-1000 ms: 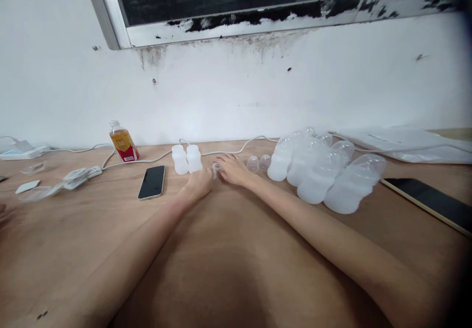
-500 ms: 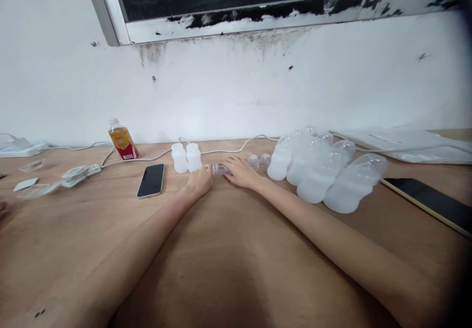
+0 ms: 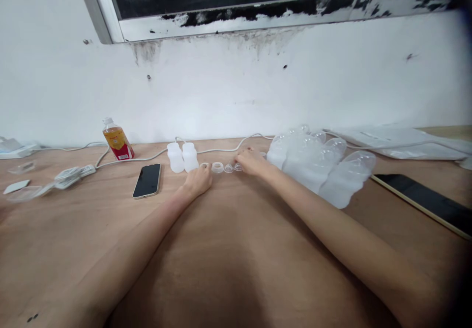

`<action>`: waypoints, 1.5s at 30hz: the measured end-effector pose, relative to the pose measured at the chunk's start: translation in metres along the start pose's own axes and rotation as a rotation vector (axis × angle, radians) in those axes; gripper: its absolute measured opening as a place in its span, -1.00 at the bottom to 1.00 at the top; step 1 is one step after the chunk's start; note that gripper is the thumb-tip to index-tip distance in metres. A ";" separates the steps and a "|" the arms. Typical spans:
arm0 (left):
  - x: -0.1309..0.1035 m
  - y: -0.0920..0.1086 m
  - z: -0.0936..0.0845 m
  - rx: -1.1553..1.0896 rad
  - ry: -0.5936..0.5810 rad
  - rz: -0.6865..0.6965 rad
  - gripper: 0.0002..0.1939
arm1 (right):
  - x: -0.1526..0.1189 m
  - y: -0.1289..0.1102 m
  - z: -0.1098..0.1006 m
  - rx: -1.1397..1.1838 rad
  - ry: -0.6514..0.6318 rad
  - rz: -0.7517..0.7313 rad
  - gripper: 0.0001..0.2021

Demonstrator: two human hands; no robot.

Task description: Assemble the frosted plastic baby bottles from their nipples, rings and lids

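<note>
My left hand (image 3: 198, 180) rests on the wooden table with its fingers curled; whatever they hold is hidden. Just beyond its fingertips a pale ring (image 3: 204, 164) partly shows, and a white screw ring (image 3: 217, 167) lies to its right. Two clear bottle nipples (image 3: 229, 168) stand in the same row. My right hand (image 3: 252, 162) reaches down over the right-hand nipple (image 3: 239, 167), its thumb and fingers pinched at it. Left of the row, behind my left hand, two frosted white baby bottles (image 3: 183, 157) stand upright without tops. A clear dome cap (image 3: 263, 155) shows partly behind my right hand.
Several frosted bottles with clear caps (image 3: 313, 161) crowd the right side. A phone (image 3: 147, 181), a drink bottle (image 3: 118, 139) and a white cable (image 3: 236, 149) lie or stand to the left and back. A dark tablet (image 3: 420, 202) and plastic bags (image 3: 398, 142) are at right.
My right hand has moved right and lifted, uncovering the screw ring and nipples. My left hand stays almost in place. The camera view has shifted slightly.
</note>
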State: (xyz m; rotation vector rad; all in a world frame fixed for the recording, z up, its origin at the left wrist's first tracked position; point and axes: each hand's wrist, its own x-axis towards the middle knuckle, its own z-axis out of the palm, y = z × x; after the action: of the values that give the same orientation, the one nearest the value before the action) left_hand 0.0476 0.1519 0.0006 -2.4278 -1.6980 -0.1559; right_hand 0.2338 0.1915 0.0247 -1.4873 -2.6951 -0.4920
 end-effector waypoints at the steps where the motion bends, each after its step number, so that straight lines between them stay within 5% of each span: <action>1: 0.000 0.000 0.000 0.002 0.004 0.010 -0.60 | 0.000 -0.001 0.000 0.001 0.008 -0.001 -0.78; 6: 0.000 -0.001 0.001 0.018 0.010 0.067 -0.54 | -0.002 -0.008 -0.001 0.056 0.061 -0.054 -0.67; 24: 0.000 -0.002 0.003 0.024 -0.015 0.082 -0.54 | 0.003 -0.012 0.003 0.017 0.059 -0.101 -0.76; 29: 0.001 -0.002 0.003 0.027 -0.020 0.082 -0.54 | 0.000 -0.011 -0.004 0.037 0.072 0.021 -0.67; 36: 0.000 -0.002 0.002 0.020 -0.006 0.077 -0.53 | -0.004 -0.004 -0.010 0.003 0.005 0.414 -0.62; 45: -0.003 0.001 -0.010 -0.019 0.031 0.067 -0.56 | -0.008 -0.010 -0.012 0.029 -0.119 0.431 -0.67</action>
State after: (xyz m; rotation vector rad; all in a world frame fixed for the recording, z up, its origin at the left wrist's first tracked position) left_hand 0.0471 0.1469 0.0093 -2.4786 -1.6073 -0.2002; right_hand 0.2279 0.1766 0.0321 -2.0680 -2.3350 -0.3481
